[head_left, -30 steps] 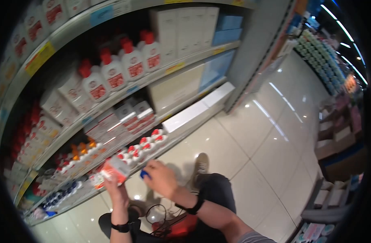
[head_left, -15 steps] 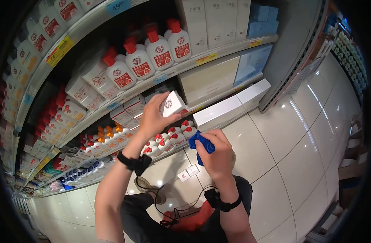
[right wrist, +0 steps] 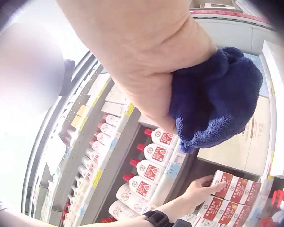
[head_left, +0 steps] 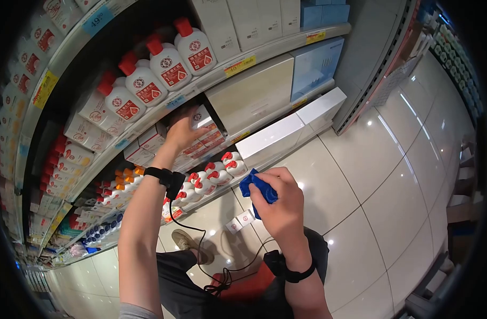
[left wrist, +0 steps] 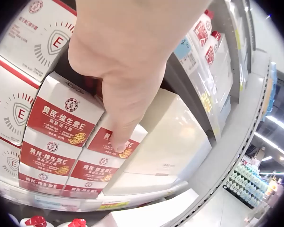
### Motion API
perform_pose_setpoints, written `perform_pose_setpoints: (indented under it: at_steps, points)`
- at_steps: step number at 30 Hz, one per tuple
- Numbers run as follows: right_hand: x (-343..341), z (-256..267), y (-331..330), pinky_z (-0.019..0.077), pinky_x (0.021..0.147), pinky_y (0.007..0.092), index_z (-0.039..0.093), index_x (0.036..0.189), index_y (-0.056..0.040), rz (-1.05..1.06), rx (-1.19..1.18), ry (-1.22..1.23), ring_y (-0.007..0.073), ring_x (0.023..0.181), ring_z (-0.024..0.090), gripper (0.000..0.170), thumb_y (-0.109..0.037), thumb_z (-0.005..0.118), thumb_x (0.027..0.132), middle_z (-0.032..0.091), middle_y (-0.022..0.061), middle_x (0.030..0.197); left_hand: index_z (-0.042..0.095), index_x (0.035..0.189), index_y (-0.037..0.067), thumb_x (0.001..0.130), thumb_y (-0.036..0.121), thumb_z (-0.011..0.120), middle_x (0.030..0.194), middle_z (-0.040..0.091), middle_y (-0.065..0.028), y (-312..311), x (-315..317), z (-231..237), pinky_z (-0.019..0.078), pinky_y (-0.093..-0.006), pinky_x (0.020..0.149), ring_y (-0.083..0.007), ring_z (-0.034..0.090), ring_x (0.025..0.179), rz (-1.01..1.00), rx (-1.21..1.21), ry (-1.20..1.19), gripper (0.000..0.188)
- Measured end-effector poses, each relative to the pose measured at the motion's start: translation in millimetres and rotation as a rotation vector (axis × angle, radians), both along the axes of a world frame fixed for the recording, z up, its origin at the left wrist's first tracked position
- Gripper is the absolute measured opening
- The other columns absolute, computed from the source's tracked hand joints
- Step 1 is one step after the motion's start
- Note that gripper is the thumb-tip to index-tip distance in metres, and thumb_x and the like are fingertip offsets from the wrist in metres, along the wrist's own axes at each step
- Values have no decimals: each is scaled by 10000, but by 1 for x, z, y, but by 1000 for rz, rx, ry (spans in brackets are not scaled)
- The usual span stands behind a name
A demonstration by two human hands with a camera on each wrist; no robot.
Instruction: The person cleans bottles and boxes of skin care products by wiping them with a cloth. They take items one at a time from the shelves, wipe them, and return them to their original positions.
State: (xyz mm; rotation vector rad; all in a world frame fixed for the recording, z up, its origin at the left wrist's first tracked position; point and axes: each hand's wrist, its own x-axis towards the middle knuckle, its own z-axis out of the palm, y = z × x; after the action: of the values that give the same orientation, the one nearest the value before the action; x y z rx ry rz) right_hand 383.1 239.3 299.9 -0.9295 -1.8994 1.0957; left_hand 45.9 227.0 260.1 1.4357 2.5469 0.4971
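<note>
In the head view my left hand (head_left: pixel 184 132) reaches into a lower shelf, at a red-and-white box (head_left: pixel 200 114) on top of a stack. The left wrist view shows the thumb on that box's front (left wrist: pixel 98 136), beside a matching stack (left wrist: pixel 61 113); the other fingers are hidden behind it. The right wrist view shows the left hand (right wrist: pixel 199 191) gripping the box (right wrist: pixel 226 180) from one side. My right hand (head_left: pixel 285 207) holds a crumpled blue cloth (head_left: pixel 263 190) in curled fingers, away from the shelf.
Red-capped bottles (head_left: pixel 171 64) line the shelf above. Right of the stacks stands a large cream box (head_left: pixel 254 93), with long white boxes (head_left: pixel 272 138) below. Pump bottles (head_left: pixel 218 174) fill the bottom. Two small white boxes (head_left: pixel 240 220) lie on the floor, near a cable.
My left hand has moved from in front of the shelf, where it held a white box, into the lower compartment at the stacks. My right hand still holds the cloth.
</note>
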Motion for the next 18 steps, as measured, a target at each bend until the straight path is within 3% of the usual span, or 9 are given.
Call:
perform_pose_setpoints:
  at_steps: [7,9,13,16,18]
  points:
    - [1,0,-2,561,857,383,751,1055,-42,52,-64,-57,301,968,698,219,-153,778,868,669,79,1090,423,1540,94,777,279,867,1403,570,-232,-4,-19,-8,458,-411,1105,-374,566,1296,-104,23,71,902]
    - [0,1,-3,561,862,386,751,1058,-39,61,-63,-62,304,974,696,222,-152,776,870,666,82,1096,402,1544,101,755,221,882,1410,563,-230,-3,-22,-1,455,-406,1108,-369,570,1289,-24,-99,-153,931]
    - [-1,0,-4,559,872,396,748,1070,-34,86,-85,-80,312,983,694,235,-156,773,872,664,89,1103,403,1541,101,755,193,883,1398,572,-222,-3,-20,0,460,-401,1101,-375,590,1255,-27,-84,-151,925]
    - [-2,0,-5,559,869,399,744,1070,-31,89,-71,-76,316,977,695,236,-155,774,872,666,96,1097,386,1549,86,787,233,866,1392,580,-232,-6,-15,-3,463,-403,1101,-391,595,1252,-103,-38,-19,912]
    - [-3,-3,-3,559,862,401,741,1065,-30,87,-67,-80,320,968,696,231,-150,775,870,668,102,1087,431,1519,56,811,287,853,1380,590,-244,-12,-4,-6,462,-403,1096,-404,580,1279,-98,142,168,856]
